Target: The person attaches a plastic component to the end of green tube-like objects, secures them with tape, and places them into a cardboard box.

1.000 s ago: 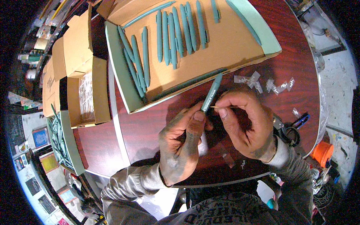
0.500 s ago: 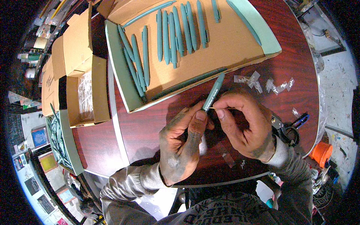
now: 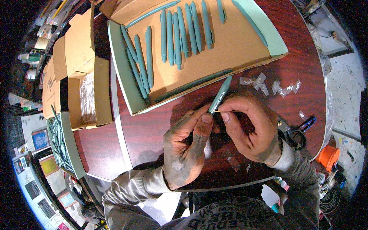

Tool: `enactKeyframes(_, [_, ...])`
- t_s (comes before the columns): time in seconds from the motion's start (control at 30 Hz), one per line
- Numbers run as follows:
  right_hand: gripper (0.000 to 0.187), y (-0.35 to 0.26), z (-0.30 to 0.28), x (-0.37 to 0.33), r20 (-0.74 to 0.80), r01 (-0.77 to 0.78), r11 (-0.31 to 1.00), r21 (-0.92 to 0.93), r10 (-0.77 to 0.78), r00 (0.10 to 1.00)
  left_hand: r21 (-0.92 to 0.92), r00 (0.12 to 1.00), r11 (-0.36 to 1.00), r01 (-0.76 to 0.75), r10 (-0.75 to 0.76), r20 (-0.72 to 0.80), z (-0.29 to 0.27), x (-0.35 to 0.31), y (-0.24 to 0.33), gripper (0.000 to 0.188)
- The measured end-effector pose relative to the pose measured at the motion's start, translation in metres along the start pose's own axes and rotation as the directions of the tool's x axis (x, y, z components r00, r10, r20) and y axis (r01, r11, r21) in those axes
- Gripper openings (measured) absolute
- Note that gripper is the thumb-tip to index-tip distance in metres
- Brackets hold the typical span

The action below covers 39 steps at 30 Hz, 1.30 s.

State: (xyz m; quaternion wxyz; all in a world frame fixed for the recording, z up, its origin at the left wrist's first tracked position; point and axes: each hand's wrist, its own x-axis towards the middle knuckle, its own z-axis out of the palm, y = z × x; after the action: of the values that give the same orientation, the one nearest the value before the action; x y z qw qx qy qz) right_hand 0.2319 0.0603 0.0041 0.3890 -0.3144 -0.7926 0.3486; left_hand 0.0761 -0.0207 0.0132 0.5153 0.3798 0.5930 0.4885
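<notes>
Pinched between the thumb and fingers of my left hand (image 3: 186,147) is a teal pen (image 3: 221,95) with white lettering along its barrel, tilted up to the right. My right hand (image 3: 251,124) is closed beside it, thumb and forefinger pinching a thin, pale, pointed stick (image 3: 217,111) whose tip meets the pen's barrel near my left thumb. Most of that stick is hidden by my fingers. Just beyond both hands lies a shallow cardboard box (image 3: 226,57) with teal sides, holding several teal pens (image 3: 190,28) in a loose row and along its walls.
Small clear film pieces with white marks (image 3: 260,82) lie scattered right of the box. Black-handled scissors (image 3: 297,138) rest by my right wrist. To the left stand an open carton (image 3: 100,96) of clear pieces and a box of pens (image 3: 59,142). An orange container (image 3: 329,157) is at the right.
The pen has rolled slightly in my left hand, so its lettering faces a little differently. Both hands otherwise stay nearly in place.
</notes>
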Motion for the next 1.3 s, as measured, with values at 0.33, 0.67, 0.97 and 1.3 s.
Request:
enactKeyframes(0.33, [0.016,-0.002,-0.0022,0.0021,0.034,-0.006,1.0,-0.011,0.006,0.999,-0.01,1.0,1.0,0.009,-0.009,0.014,-0.0008,0.0004,-0.0021,0.03])
enactKeyframes(0.67, [0.014,-0.0018,-0.002,0.001,0.033,-0.011,1.0,-0.006,0.012,0.999,-0.038,0.999,0.999,-0.035,0.035,-0.001,-0.0003,0.0006,-0.0056,0.029])
enactKeyframes(0.97, [0.014,-0.0033,-0.0036,0.0026,0.04,0.032,0.999,0.004,-0.032,0.999,-0.016,0.999,0.999,-0.031,0.031,-0.015,-0.0005,0.0019,-0.0049,0.027])
enactKeyframes(1.3, [0.012,-0.0026,-0.008,0.0033,0.057,0.066,0.998,0.024,-0.067,0.996,-0.036,0.999,0.999,-0.016,0.015,-0.035,-0.0015,0.001,-0.0026,0.026])
